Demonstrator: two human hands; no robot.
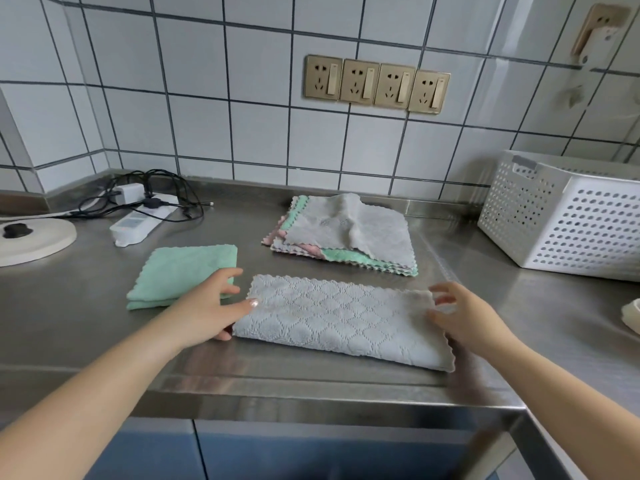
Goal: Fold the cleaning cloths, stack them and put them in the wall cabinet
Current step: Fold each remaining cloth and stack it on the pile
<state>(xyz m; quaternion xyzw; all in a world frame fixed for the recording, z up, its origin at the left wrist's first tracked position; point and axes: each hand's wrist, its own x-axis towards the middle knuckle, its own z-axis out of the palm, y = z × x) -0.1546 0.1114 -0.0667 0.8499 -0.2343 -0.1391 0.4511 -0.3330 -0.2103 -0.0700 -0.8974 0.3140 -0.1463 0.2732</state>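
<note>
Here, steel counter (346, 379), tiled wall (242, 133), perhaps kitchen

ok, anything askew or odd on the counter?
Only minor: the top grey cloth on the unfolded pile is rumpled, one corner flipped up. The pile's layers sit fanned, edges not aligned. No spills or damage.

I am seeing two folded cloths (341, 318), one pile of cloths (349, 233), one white basket (568, 216), four wall plugs (377, 84), and two hands (207, 306).
</note>
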